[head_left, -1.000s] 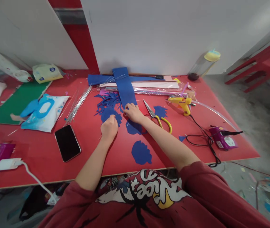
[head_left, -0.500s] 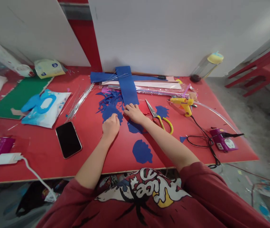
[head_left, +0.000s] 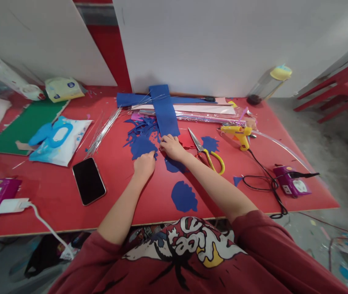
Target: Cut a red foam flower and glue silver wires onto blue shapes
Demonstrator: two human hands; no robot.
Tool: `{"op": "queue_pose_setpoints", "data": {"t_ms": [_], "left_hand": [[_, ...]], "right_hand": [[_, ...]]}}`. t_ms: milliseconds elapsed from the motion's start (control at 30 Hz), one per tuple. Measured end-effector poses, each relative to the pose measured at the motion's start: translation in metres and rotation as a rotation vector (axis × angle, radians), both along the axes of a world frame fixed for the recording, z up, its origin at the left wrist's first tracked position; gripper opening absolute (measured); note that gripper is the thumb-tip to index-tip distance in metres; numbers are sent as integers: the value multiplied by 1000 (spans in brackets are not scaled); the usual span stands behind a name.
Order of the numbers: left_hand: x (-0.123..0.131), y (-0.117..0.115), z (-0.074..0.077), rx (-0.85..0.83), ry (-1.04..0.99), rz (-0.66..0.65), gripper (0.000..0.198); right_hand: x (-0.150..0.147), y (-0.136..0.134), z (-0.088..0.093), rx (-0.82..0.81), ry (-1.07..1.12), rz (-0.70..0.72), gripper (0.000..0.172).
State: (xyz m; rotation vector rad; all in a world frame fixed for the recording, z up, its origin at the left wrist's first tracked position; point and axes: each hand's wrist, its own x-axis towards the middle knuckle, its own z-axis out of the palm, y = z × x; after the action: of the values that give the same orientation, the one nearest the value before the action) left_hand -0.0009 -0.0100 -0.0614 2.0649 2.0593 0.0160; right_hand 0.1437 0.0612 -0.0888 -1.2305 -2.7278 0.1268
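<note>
Left hand (head_left: 145, 166) curled at the edge of a blue cutout (head_left: 141, 147) | right hand (head_left: 172, 148) bent at the end of a blue strip (head_left: 165, 112) | yellow-handled scissors (head_left: 202, 149) lay nearby | phone (head_left: 88, 181) rested on red table (head_left: 60, 210)

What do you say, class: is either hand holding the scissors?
No, the scissors lie on the table, apart from the left hand and right hand.

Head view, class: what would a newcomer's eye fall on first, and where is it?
Probably the bright red table, spread across the picture, with the left hand and right hand near its middle among cut blue pieces. Next, perhaps, the yellow glue gun, toward the table's right side, and the scissors, lying between it and the right hand.
</note>
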Motion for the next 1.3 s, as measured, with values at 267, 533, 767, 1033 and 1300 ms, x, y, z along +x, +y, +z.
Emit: {"op": "queue_pose_setpoints", "data": {"t_ms": [267, 533, 767, 1033, 1300], "left_hand": [[-2, 2, 0, 9, 15, 39, 38], [-2, 1, 2, 26, -7, 44, 36], [5, -6, 1, 3, -62, -77, 32], [11, -11, 1, -32, -105, -216, 32], [11, -11, -1, -52, -76, -244, 35]], "right_hand": [[-3, -5, 3, 21, 8, 18, 25], [16, -23, 15, 34, 177, -101, 19], [35, -63, 1, 24, 306, -250, 12], [34, -70, -5, -12, 325, -238, 6], [35, -70, -8, -35, 315, -230, 4]]}}
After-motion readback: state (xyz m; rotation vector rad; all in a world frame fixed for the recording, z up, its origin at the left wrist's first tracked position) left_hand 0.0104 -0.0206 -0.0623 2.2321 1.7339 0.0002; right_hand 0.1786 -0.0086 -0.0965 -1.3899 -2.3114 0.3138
